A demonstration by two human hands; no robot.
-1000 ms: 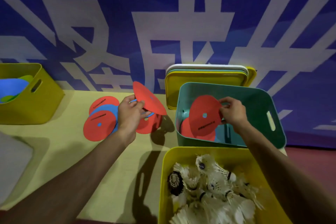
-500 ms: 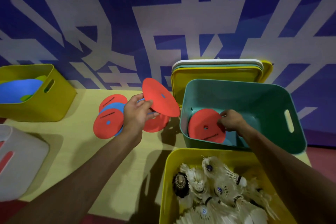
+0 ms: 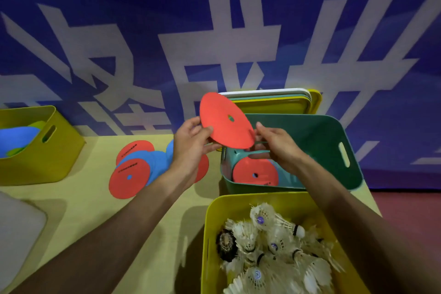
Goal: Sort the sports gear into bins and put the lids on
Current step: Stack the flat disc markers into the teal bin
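Observation:
A red flat disc (image 3: 224, 124) with a centre hole is held up above the near-left corner of the teal bin (image 3: 334, 174). My left hand (image 3: 191, 143) pinches its left edge. My right hand (image 3: 274, 145) touches its right edge with thumb and fingers. Another red disc (image 3: 250, 172) lies flat inside the teal bin. A pile of red and blue discs (image 3: 138, 167) lies on the yellow table, left of my left forearm. Lids (image 3: 274, 102) lean stacked against the wall behind the teal bin.
A yellow bin (image 3: 214, 234) full of feather shuttlecocks (image 3: 267, 250) sits nearest me. A yellow bin (image 3: 47, 150) with blue and green discs stands at the far left. A white bin (image 3: 19, 229) shows at the lower left edge. A blue banner wall closes the back.
My right hand left a red disc in the teal bin and rose to the disc in my left hand. That disc moved right, over the bin's corner.

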